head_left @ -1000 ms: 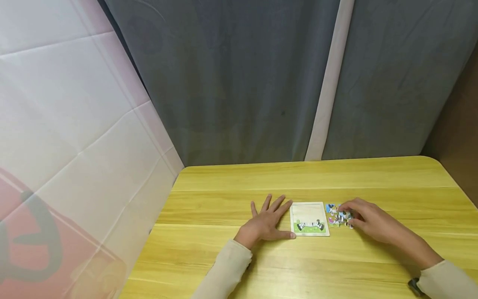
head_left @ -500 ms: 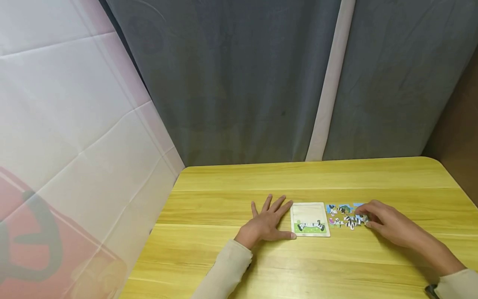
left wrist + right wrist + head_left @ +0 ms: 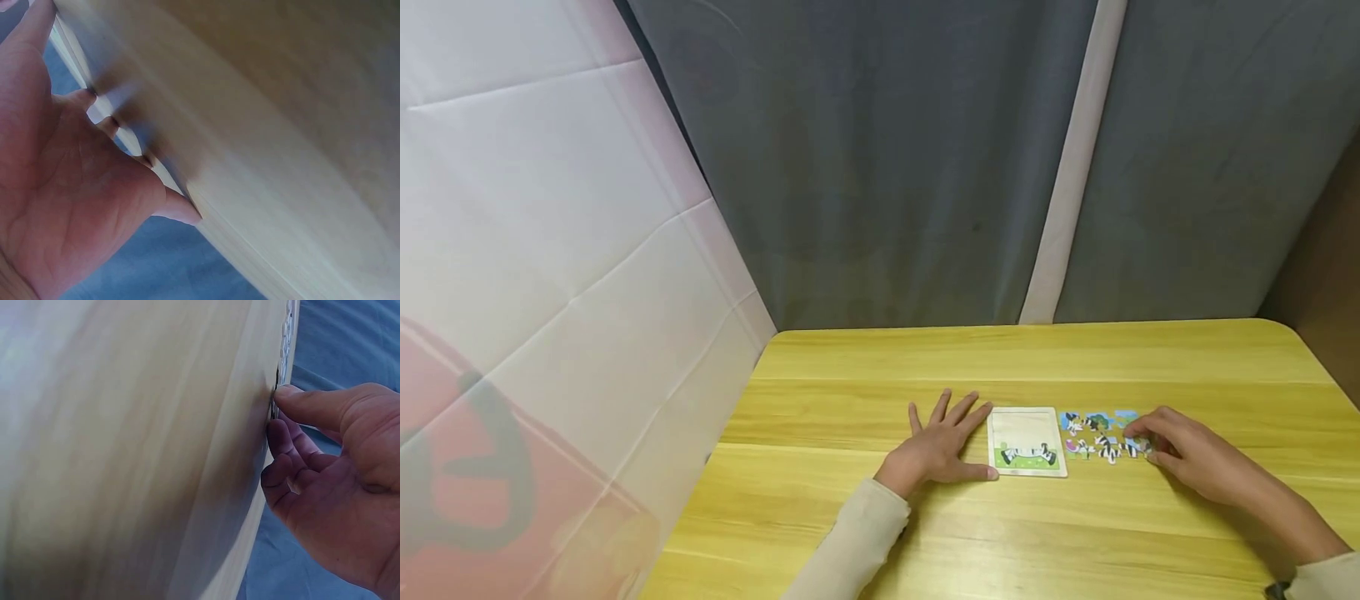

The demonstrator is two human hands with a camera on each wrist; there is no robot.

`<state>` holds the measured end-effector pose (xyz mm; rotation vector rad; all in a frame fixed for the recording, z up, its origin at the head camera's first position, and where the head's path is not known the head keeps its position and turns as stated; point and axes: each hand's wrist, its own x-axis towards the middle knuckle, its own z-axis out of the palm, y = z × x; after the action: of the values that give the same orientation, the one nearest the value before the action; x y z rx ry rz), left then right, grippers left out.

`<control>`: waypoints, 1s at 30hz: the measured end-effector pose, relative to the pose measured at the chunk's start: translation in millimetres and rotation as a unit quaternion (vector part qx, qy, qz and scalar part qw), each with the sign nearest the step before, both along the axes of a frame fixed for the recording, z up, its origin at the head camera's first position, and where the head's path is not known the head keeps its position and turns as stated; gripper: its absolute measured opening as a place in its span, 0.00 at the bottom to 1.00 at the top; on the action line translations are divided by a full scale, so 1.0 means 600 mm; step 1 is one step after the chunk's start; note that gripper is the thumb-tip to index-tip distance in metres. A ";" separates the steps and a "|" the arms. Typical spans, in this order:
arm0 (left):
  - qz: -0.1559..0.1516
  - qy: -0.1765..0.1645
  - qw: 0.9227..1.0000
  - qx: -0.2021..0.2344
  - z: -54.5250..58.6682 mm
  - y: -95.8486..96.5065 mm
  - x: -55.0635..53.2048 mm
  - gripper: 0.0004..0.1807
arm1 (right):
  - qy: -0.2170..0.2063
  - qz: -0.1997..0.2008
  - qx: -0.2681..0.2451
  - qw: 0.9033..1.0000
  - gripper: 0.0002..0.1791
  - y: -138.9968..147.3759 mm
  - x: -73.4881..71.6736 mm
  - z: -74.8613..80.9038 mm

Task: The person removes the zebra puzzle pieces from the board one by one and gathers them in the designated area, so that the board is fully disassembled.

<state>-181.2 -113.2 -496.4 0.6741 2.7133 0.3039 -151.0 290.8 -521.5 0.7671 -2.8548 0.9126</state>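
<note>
A small square wooden puzzle tray [image 3: 1028, 425] lies on the table, with a strip of zebra picture on green along its near side. My left hand [image 3: 938, 450] rests beside it with fingers spread, index fingertip and thumb at its left edge. Right of the tray, several zebra jigsaw pieces [image 3: 1107, 450] lie in two rough rows. At their right end, my right hand [image 3: 1191, 458] pinches a puzzle piece [image 3: 1133, 447] between thumb and forefinger, partly covering it. The right wrist view shows the thumb [image 3: 306, 405] at the pieces' edge, the other fingers curled.
The wood-grain table [image 3: 1000, 533] has rounded far corners. Behind it hangs a grey curtain [image 3: 865, 183] with a pale vertical strip [image 3: 1067, 183]. A white patterned sheet [image 3: 587, 208] closes off the left side, and a brown surface [image 3: 1318, 275] stands at the right.
My right hand has moved right across the puzzle pieces to the end of the rows, uncovering the ones it hid. My left hand stays by the tray. The head view shifts slightly.
</note>
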 end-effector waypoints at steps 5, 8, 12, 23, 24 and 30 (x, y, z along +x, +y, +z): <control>0.004 -0.001 1.000 -0.001 0.002 0.000 0.001 0.56 | 0.000 -0.012 -0.003 1.000 0.22 -0.003 -0.002 0.002; 0.005 -0.001 1.000 0.000 0.003 -0.001 0.001 0.57 | 0.005 -0.021 -0.002 1.000 0.22 -0.006 -0.004 0.007; 0.006 -0.001 1.000 0.000 0.003 -0.001 0.001 0.57 | 0.015 -0.025 -0.007 1.000 0.21 -0.017 -0.008 0.015; 0.002 0.004 1.000 -0.002 0.004 0.003 -0.001 0.57 | -0.011 0.014 -0.040 0.999 0.15 -0.076 -0.006 0.028; 0.001 0.004 1.000 -0.002 0.004 0.004 0.000 0.57 | -0.016 0.015 -0.039 0.999 0.15 -0.083 -0.005 0.029; -0.001 0.003 1.000 -0.002 0.005 0.008 0.001 0.57 | -0.050 0.023 -0.050 0.997 0.20 -0.125 0.006 0.033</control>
<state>-180.7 -108.6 -493.2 0.6781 2.7186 0.2957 -147.6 216.1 -501.8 0.8033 -2.8585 1.1218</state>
